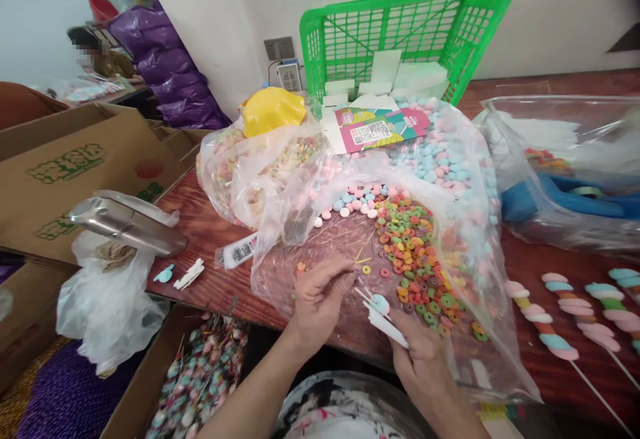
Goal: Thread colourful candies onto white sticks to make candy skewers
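Observation:
My left hand (319, 297) is closed, thumb and fingertips pressed together above the plastic sheet. Whatever it pinches, if anything, is hidden. Close by on the right, my right hand (425, 357) grips a small bunch of thin white sticks (386, 327). A pale blue marshmallow (380, 303) is at the sticks, beside the right fingers. Beyond both hands lies a heap of colourful cereal rings (420, 252), with a few loose rings near the left fingertips. Pink, blue and white marshmallows (357, 202) lie behind the rings, partly under clear plastic (465, 225).
Finished marshmallow skewers (543, 315) lie at right, near a clear bin (560, 109). A green basket (405, 19) stands at the back. On the left are a steel flask (127, 225), cardboard boxes (90, 179) and a box of skewers (200, 379) below the table edge. A person sits far left.

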Motion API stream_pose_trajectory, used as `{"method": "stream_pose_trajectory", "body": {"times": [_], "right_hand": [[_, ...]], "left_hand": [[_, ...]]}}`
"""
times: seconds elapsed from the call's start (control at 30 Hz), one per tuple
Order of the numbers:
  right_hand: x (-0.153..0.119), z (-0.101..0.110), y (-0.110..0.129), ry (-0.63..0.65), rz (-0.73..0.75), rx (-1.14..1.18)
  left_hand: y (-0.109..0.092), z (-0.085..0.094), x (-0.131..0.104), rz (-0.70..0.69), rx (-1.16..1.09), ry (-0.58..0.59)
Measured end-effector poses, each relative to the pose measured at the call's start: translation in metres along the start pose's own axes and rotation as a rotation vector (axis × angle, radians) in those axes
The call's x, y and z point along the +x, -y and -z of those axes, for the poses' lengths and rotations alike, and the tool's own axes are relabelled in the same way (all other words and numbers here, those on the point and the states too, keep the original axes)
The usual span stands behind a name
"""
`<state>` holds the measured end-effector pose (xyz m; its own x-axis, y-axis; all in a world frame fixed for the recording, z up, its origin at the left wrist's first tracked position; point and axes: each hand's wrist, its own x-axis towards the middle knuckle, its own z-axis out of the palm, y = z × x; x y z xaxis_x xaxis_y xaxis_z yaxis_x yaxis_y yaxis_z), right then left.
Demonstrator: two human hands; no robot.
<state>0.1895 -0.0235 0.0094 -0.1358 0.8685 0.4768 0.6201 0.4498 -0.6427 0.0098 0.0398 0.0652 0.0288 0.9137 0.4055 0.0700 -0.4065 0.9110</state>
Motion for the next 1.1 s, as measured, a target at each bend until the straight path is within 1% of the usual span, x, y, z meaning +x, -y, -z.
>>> {"method": "stream_pose_trajectory", "body": {"times": [0.07,0.13,0.17,0.2,0.27,0.33,0.37,0.43,0.47,0.5,0.53,0.57,0.6,0.67,0.77,0.87,0.93,1.0,1.1], "right_hand": [[0.0,0.0,-0.001,-0.007,0.014,0.014],[0.001,0.0,-0.002,-0.023,0.04,0.036],[0.002,-0.001,-0.002,-0.03,0.055,0.04],[0.004,-0.001,-0.001,-0.04,0.065,0.038],[0.006,-0.001,0.001,-0.073,0.069,0.029],[0.009,0.0,0.002,-0.092,0.045,0.04],[0.009,0.0,0.002,-0.097,0.021,0.055],[0.009,0.001,-0.002,-0.119,-0.031,0.08],[0.008,0.001,-0.005,-0.136,-0.055,0.086],[0.006,0.001,-0.01,-0.157,-0.078,0.089],[0.003,0.001,-0.015,-0.171,-0.1,0.094],[0.001,0.0,-0.02,-0.178,-0.121,0.101],[-0.002,0.0,-0.024,-0.175,-0.136,0.113],[-0.007,-0.002,-0.031,-0.155,-0.154,0.141],[-0.013,-0.004,-0.033,-0.121,-0.172,0.179],[-0.015,-0.006,-0.029,-0.15,-0.206,0.2],[-0.015,-0.005,-0.028,-0.161,-0.189,0.191],[-0.011,-0.004,-0.029,-0.134,-0.115,0.159],[-0.005,0.001,-0.032,-0.098,0.045,0.111]], "left_hand": [[0.003,-0.002,0.001,0.215,-0.245,-0.042],[0.004,-0.006,-0.002,0.379,-0.402,-0.011],[0.004,-0.009,-0.006,0.432,-0.427,0.023],[0.003,-0.014,-0.01,0.465,-0.429,0.054],[0.002,-0.022,-0.019,0.484,-0.397,0.111],[0.004,-0.027,-0.018,0.484,-0.364,0.189],[0.007,-0.027,-0.012,0.492,-0.348,0.251],[0.016,-0.019,0.011,0.507,-0.247,0.389],[0.022,-0.012,0.028,0.49,-0.125,0.423],[0.029,-0.004,0.045,0.431,0.073,0.395],[0.036,0.005,0.062,0.341,0.345,0.333],[0.043,0.013,0.078,0.242,0.655,0.297],[0.049,0.02,0.091,0.171,0.905,0.296],[0.06,0.03,0.105,0.124,1.104,0.305],[0.066,0.035,0.107,0.108,1.148,0.336],[0.063,0.035,0.106,0.056,1.168,0.322],[0.06,0.033,0.11,0.021,1.178,0.298],[0.06,0.029,0.118,-0.003,1.194,0.3],[0.067,0.018,0.124,-0.017,1.212,0.378]]}}
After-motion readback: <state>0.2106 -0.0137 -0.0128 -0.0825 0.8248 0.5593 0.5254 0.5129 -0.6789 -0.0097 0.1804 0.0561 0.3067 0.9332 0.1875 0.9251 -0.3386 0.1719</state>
